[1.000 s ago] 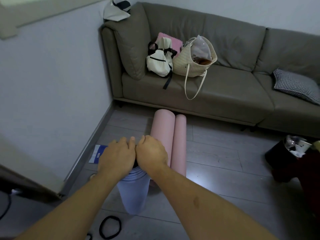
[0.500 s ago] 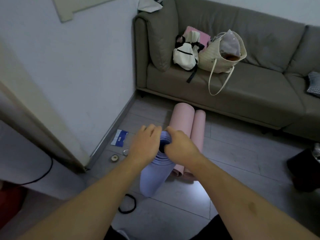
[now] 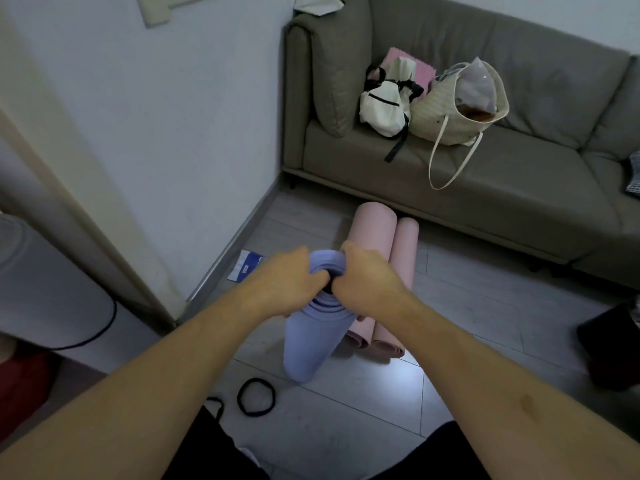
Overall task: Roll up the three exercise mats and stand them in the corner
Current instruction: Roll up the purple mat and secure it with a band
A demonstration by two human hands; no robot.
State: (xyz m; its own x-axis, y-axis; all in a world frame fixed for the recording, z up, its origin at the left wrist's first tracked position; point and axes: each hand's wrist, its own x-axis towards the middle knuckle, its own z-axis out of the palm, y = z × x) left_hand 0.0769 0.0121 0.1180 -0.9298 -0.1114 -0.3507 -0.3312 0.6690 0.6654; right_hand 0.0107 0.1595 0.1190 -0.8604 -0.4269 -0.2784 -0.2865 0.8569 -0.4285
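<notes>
Fingers [image 3: 313, 282] grip rolled lavender mat [image 3: 308, 337].

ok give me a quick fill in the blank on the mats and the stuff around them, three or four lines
1. Both hands, left hand and right hand, grip the top of the ____ mat.
2. The two rolled mats behind it are ____ in colour.
3. The woven tote bag sits on the ____.
4. A black ____ band lies on the floor near the standing mat.

Missing words: purple; pink; sofa; elastic
</notes>
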